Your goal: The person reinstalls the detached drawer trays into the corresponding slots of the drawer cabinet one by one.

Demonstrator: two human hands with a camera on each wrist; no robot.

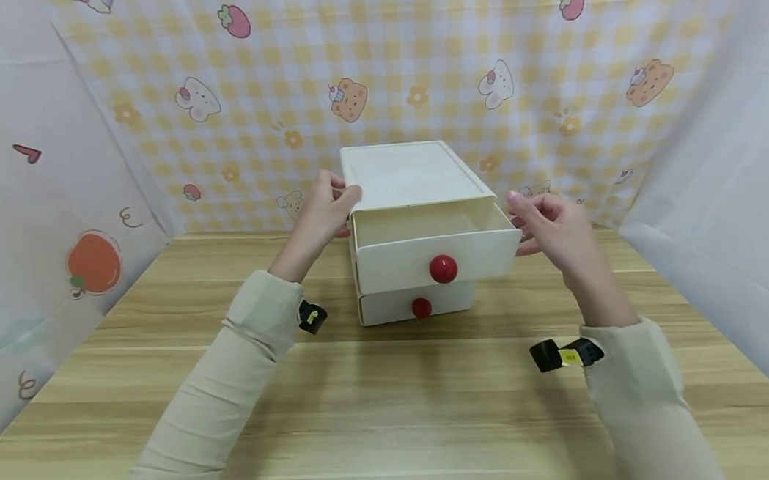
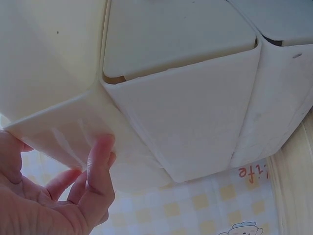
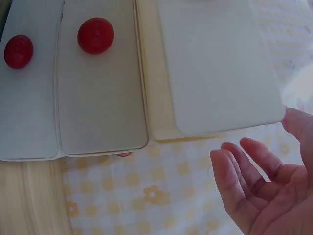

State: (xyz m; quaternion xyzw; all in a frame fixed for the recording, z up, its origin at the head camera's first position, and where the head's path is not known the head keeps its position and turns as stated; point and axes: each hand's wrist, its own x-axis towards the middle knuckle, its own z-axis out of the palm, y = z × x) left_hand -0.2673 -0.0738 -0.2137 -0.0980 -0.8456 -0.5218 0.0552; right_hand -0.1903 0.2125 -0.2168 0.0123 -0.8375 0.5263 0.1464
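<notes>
A small white drawer unit (image 1: 413, 172) stands on the wooden table, its upper drawer (image 1: 399, 265) pulled out at the front. That drawer bears a red knob (image 1: 443, 269); a second red knob (image 1: 422, 307) shows on a drawer below. At the unit's upper left edge is my left hand (image 1: 323, 207), loosely bent, with a fingertip (image 2: 102, 144) against the white side wall. Right of the pulled-out drawer is my right hand (image 1: 555, 226), fingers spread beneath its corner. The right thumb (image 3: 296, 120) appears at the corner of the drawer front. Both palms look free.
Wooden table (image 1: 402, 415) extends in front of and beside the unit. A yellow-checked cloth (image 1: 414, 69) with cartoon prints hangs close behind. White cloth walls (image 1: 20, 218) close off both sides. Black wrist cameras (image 1: 566, 355) are strapped at the sleeve cuffs.
</notes>
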